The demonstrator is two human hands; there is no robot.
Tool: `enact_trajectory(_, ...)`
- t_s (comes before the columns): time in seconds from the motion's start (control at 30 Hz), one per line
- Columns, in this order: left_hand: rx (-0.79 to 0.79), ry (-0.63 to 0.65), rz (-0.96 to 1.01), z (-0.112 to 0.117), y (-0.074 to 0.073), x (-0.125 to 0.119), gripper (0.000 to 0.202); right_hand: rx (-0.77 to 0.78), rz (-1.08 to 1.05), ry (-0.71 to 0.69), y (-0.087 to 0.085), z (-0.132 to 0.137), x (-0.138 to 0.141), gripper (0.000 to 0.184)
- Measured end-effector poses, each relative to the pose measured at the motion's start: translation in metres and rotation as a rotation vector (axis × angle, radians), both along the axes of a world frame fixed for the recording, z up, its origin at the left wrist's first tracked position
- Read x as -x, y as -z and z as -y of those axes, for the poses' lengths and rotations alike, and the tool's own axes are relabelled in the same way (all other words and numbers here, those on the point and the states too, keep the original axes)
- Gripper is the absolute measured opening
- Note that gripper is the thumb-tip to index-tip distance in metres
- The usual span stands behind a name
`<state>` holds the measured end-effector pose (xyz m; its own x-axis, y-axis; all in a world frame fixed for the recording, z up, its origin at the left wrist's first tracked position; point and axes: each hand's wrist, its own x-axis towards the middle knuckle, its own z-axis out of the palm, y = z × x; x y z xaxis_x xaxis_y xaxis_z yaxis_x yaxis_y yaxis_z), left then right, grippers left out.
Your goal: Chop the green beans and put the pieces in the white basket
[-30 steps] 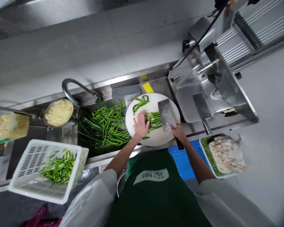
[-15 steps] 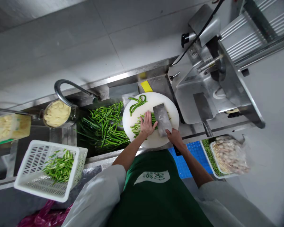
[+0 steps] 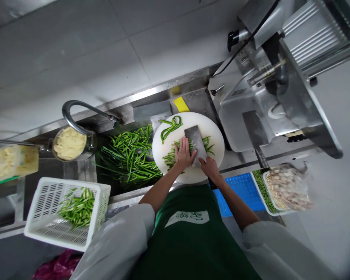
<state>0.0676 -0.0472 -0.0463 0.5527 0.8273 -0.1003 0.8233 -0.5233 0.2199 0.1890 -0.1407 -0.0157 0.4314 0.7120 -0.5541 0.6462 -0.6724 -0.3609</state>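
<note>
On the round white cutting board (image 3: 175,118), my left hand (image 3: 185,155) lies flat with fingers stretched over a bunch of long green peppers (image 3: 169,158). My right hand (image 3: 210,170) is wrapped round the handle of a cleaver (image 3: 196,142). The broad blade stands just right of my left fingers, across the bunch. Beyond the blade, cut pepper pieces (image 3: 207,144) spread on the board. A few whole peppers (image 3: 171,126) rest near its upper left edge. The pepper ends under my palm are hidden.
Left of the board, a sink holds many green peppers (image 3: 134,155). A white basket (image 3: 64,182) with cut peppers, a pot of pale slices (image 3: 70,143) and a faucet (image 3: 76,103) stand further left. A metal slicer (image 3: 233,128) with another cleaver (image 3: 253,128) is at right.
The cleaver and my right hand have shifted slightly left, closer to my left hand. More cut pepper pieces show right of the blade. The whole view has moved a little.
</note>
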Motion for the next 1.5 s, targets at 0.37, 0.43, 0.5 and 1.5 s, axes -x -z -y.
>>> enact_trajectory(0.37, 0.021, 0.072, -0.017, 0.000, -0.010, 0.012, 0.068, -0.043, 0.037, 0.035, 0.000, -0.017, 0.021, 0.048)
enact_trajectory(0.43, 0.019, 0.131, -0.032, 0.004, -0.012, 0.025, 0.066, -0.074, 0.036, 0.012, -0.001, -0.012, 0.013, 0.047)
enact_trajectory(0.5, 0.019, 0.156, -0.045, 0.006, -0.015, 0.039, 0.064, -0.103, 0.057, 0.020, -0.004, -0.004, -0.002, 0.046)
enact_trajectory(1.5, -0.021, -0.003, 0.007, 0.005, 0.009, -0.034, 0.081, -0.008, 0.051, -0.048, -0.003, 0.012, -0.065, 0.043)
